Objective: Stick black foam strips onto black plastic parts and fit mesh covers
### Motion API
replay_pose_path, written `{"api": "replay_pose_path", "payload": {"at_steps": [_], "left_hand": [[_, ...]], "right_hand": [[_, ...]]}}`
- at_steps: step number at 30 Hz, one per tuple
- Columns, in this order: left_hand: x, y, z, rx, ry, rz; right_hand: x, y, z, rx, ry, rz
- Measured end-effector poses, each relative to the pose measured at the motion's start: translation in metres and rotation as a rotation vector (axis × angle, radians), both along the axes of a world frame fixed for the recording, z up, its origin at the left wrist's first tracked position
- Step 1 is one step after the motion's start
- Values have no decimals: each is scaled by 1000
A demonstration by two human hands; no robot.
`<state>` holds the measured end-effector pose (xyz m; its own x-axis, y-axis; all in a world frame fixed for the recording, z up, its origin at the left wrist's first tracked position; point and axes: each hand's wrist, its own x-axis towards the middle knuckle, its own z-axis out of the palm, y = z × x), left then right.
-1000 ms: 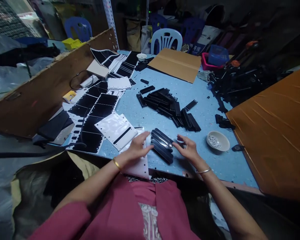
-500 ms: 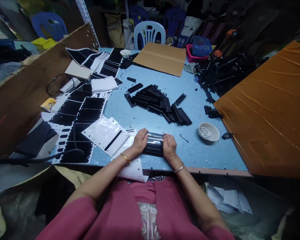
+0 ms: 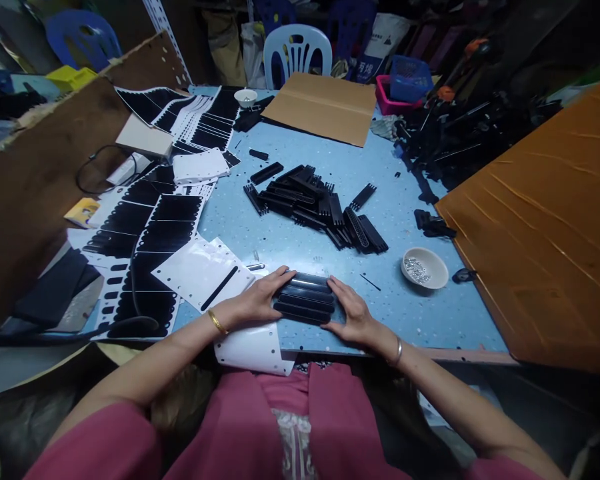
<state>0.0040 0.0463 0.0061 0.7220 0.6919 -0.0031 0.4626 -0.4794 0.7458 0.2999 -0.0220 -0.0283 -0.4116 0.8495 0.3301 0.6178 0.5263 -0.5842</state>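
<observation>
Several glossy black plastic bars [image 3: 306, 297] lie side by side in a neat row close to the table's front edge. My left hand [image 3: 258, 299] clasps their left ends, fingers at the far side and thumb at the near side. At the right ends, my right hand [image 3: 351, 312] grips the row the same way. Beyond the hands is a loose pile of similar black plastic pieces [image 3: 305, 197], some with pronged ends. White sheets with punched holes [image 3: 187, 267] lie beside and partly under my left forearm.
To the right stands a white bowl [image 3: 441, 272] of small metal parts, near a thin black stick [image 3: 370, 282]. An orange-brown wrapped board [image 3: 540, 247] leans in at the right. Black die-cut sheets [image 3: 167, 227] cover the left side; flat cardboard [image 3: 320, 107] lies at the back.
Both hands have shifted from pinching the row's upper ends to spanning its ends with thumbs and fingers spread wider. More of the bars shows, lying flatter. The camera view has shifted slightly.
</observation>
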Motion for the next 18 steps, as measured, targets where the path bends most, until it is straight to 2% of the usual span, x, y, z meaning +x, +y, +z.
{"api": "replay_pose_path", "payload": {"at_steps": [3, 6, 9, 12, 15, 18], "left_hand": [[3, 2, 2, -23, -41, 43], [7, 3, 16, -135, -86, 113], [10, 1, 35, -496, -100, 245], [14, 4, 49, -900, -79, 400], [19, 18, 46, -1110, -117, 418], [24, 38, 31, -1183, -85, 420]], "right_hand": [[-1, 2, 4, -24, 48, -34], [3, 4, 19, -210, 130, -74], [10, 10, 38, -609, 308, -119], [14, 29, 49, -1067, 517, -114], [12, 62, 49, -1418, 600, -95], [8, 98, 45, -1645, 505, -104]]}}
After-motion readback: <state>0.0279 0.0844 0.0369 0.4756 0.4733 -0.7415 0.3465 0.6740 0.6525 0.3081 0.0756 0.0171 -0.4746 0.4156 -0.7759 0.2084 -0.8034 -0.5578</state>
